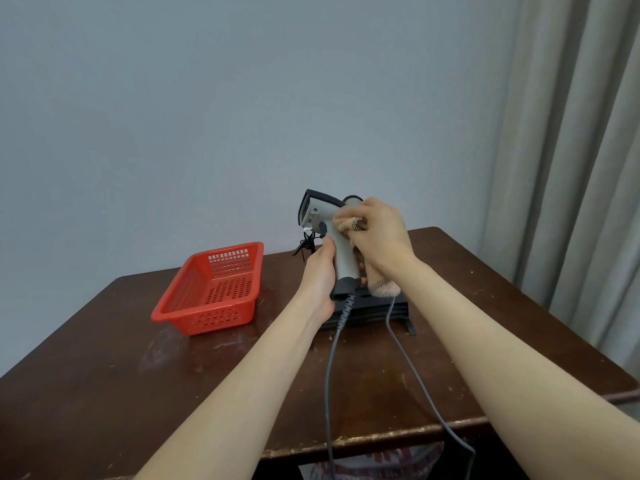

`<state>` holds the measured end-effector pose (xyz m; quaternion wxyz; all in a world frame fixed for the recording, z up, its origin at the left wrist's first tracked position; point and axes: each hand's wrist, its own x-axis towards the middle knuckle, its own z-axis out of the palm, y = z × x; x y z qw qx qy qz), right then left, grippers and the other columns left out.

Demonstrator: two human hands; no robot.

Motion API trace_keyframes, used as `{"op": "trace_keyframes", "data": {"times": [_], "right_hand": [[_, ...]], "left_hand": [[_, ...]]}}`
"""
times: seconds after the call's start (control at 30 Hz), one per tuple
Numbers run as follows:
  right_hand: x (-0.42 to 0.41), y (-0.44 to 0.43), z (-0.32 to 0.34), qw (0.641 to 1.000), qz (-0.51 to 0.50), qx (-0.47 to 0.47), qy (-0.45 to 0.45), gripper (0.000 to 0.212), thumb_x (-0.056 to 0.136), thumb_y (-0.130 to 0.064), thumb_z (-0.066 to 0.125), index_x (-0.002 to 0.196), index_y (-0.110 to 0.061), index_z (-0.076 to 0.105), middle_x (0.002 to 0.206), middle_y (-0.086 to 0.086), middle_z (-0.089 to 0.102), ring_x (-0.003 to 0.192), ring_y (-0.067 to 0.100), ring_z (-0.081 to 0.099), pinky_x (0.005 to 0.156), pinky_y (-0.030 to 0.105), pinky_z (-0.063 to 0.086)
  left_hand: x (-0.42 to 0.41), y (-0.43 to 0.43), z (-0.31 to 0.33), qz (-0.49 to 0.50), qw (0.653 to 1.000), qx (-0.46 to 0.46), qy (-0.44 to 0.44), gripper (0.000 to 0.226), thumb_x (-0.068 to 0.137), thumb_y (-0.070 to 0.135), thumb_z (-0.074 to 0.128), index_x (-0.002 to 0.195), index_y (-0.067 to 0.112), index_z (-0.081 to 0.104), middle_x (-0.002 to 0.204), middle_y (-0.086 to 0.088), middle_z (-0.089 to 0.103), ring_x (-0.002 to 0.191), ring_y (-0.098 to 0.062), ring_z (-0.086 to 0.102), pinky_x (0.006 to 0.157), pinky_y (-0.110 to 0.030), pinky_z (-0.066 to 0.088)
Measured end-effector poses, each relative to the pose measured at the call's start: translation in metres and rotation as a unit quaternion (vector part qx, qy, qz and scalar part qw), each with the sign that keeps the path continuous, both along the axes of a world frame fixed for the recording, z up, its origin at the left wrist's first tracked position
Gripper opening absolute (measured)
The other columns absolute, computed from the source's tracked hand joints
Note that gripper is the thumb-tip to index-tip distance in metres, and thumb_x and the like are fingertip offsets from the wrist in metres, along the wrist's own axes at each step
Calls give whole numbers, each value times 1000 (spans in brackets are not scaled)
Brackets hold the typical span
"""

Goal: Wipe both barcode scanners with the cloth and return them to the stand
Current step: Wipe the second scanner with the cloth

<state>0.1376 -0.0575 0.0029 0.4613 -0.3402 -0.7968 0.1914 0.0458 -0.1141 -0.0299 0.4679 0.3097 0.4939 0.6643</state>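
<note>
Above the stand point(388, 308), near the middle of the surface point(485, 323), the left hand point(320, 268) grips the scanner point(341, 251) low on its handle, while the right hand point(381, 233) pinches the cloth point(346, 223) against the handle's upper right side. The scanner's long axis stands near upright, head up and turned left, cable end down, just over the stand. Return likely calls for a short descent by the left hand, which alone carries the scanner.
</note>
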Motion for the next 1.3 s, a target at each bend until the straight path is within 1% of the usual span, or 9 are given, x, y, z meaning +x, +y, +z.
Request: {"op": "trace_keyframes", "data": {"times": [0.17,0.37,0.5,0.7,0.8,0.93,1.1,1.2,1.3], "right_hand": [[13,-8,-9,993,112,-32,-29,22,79,-9,65,77,-30,73,79,-10,60,81,10,58,76,29,45],[5,-6,-4,999,20,-4,41,19,81,-11,66,94,-20,75,96,2,65,91,19,60,82,38,48],[3,-6,2,996,18,-14,83,23,78,-6,67,91,-23,75,96,-1,69,93,16,63,85,38,51],[8,-30,-9,985,150,-82,32,10,72,-6,71,72,-15,76,73,-2,73,76,4,65,77,22,53],[8,-33,-10,974,170,-141,38,10,70,-3,68,67,-11,73,64,4,70,66,7,63,70,24,54],[4,-10,-9,996,38,-79,2,11,74,-13,58,76,-15,69,77,7,69,81,25,63,75,40,53],[16,16,-2,994,-75,-72,20,15,81,-15,56,86,-21,69,88,1,69,86,22,62,75,36,51],[8,9,3,993,-25,-61,97,12,82,-17,66,93,-20,70,93,-2,68,89,13,61,72,20,46],[3,-4,1,994,52,-81,53,22,82,-15,68,103,-19,72,98,-4,64,91,8,56,72,11,42]], "left_hand": [[-15,1,-6,17,1000,-5,25,45,99,46,35,105,13,65,90,-12,71,80,-28,67,82,-47,53],[-9,1,-6,10,999,-20,25,38,99,44,39,103,15,63,88,-7,69,79,-22,65,73,-35,52],[-4,2,-1,10,1000,-18,-2,38,99,42,39,101,13,62,97,-14,66,95,-30,60,94,-47,46],[-13,6,-1,11,996,-18,-82,50,101,33,38,67,8,65,60,-8,65,57,-18,64,68,-30,48],[-14,2,2,6,996,-12,-84,43,96,39,48,75,5,63,67,-10,63,64,-21,61,69,-33,46],[-18,-1,-4,-6,998,-15,-59,12,88,18,64,86,6,67,83,-13,66,71,-23,64,73,-37,52],[-24,-7,-7,-44,989,-2,-143,32,94,33,52,105,5,63,85,-6,71,69,-16,64,63,-33,55],[-18,-7,-3,-42,989,-11,-144,31,96,33,49,99,6,63,79,-8,72,65,-18,67,65,-36,55],[-12,-5,0,-42,986,-22,-159,33,95,37,50,103,7,62,80,-10,71,65,-22,69,56,-32,55]]}}
